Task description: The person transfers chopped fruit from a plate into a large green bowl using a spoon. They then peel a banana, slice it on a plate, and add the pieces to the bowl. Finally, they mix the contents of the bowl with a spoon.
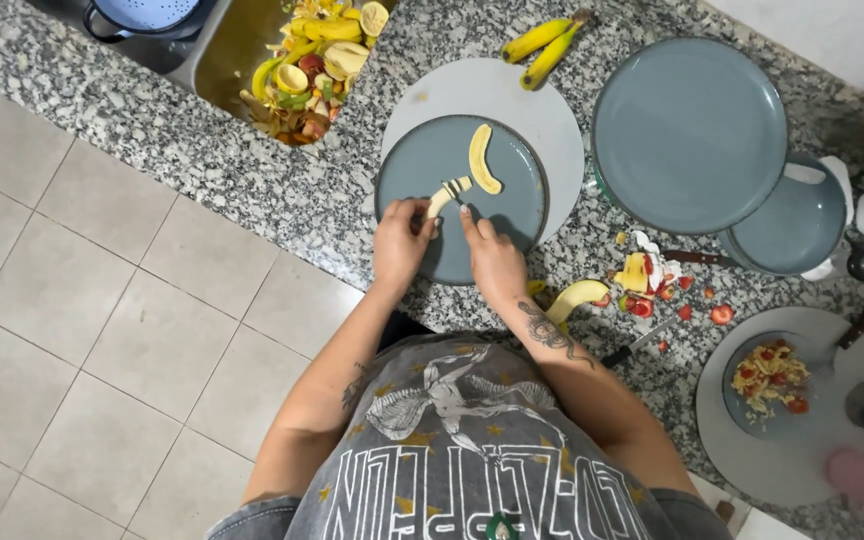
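A grey printed shirt (462,450) fills the lower frame, nearest the camera. Just beyond it, a peeled banana half (447,195) is pinned flat on a blue-grey plate (522,205) by the curled fingers of the left hand (399,243), apparently so that it cannot roll. The right hand (493,258) is closed around a small knife (458,200), whose blade is set across the banana half. A second half (483,160) lies apart on the same plate. Outward, 2 unpeeled bananas (544,42), a larger plate (690,135) and a tray of peelings (314,62) are seen on the granite counter (202,160).
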